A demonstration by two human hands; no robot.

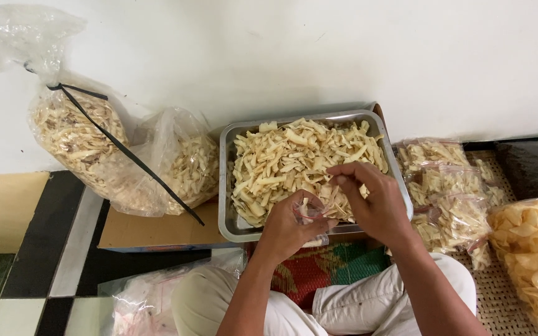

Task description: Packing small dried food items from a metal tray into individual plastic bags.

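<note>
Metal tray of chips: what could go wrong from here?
The small clear bag in the left hand has a narrow mouth, so chips pinched by the right hand might miss it and fall on the mat. The metal tray is heaped, so digging could push chips over its rim.

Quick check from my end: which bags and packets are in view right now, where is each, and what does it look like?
Large tied bag: far left against the wall, clear, pale chips, black tie.
Second bag: beside it, clear.
Small packets: right of the metal tray, clear, stacked.
Round-chip bag: far right, yellow.
Small clear bag: in left hand.
</note>
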